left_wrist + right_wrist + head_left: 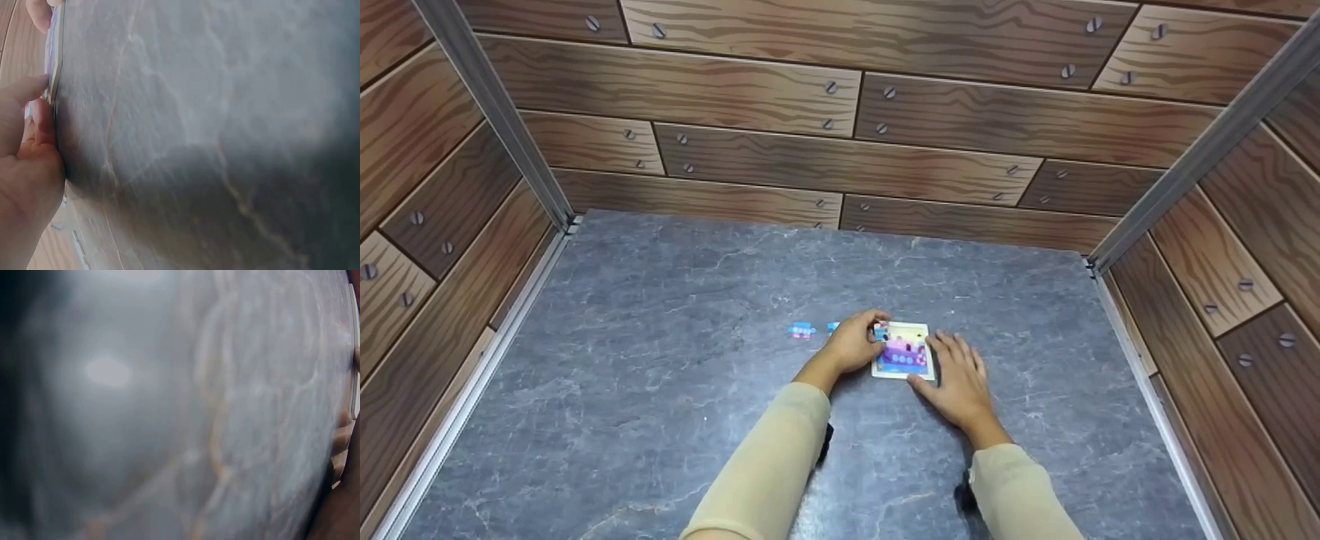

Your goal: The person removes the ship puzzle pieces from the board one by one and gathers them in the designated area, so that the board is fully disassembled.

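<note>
A small jigsaw puzzle lies in a white-edged tray, its picture pink, purple and blue with a pale yellow top. My left hand is at the tray's upper left, thumb and forefinger pinching a small blue puzzle piece over that corner. From the left wrist view, the thumb meets the tray's edge. Along the right side rests my right hand, fingers extended, with its thumb at the lower right corner. Only a sliver of the tray shows in the right wrist view.
A loose blue and pink puzzle piece lies to the left, and another blue piece is partly hidden by my left hand. The grey marbled tabletop is bounded by wood-patterned walls with metal corner posts.
</note>
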Available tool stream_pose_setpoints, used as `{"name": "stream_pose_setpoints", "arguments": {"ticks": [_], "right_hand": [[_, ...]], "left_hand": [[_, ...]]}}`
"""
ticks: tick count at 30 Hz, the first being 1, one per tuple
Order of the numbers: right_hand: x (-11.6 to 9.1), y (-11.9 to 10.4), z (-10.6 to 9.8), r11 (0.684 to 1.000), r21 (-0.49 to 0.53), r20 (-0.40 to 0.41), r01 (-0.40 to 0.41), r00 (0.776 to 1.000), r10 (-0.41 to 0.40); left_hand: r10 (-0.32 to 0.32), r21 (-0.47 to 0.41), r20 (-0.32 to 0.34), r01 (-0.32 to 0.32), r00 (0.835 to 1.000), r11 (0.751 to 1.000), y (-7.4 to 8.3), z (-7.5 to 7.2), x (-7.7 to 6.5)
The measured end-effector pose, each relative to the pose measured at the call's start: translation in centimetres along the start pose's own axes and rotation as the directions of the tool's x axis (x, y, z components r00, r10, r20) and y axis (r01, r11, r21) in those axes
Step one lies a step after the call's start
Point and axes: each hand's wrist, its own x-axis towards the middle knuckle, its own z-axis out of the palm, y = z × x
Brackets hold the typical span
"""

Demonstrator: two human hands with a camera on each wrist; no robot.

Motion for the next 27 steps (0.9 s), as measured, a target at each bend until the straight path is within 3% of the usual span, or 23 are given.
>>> {"name": "stream_pose_setpoints", "arguments": {"ticks": [27], "right_hand": [[0.18,0.15,0.15,1.000,-0.004,-0.018,0.015,1.000,-0.015]], "left_hand": [[0.002,-0.003,-0.042,-0.002,0.999,1.000,-0.21,0.07,-0.11]]}}
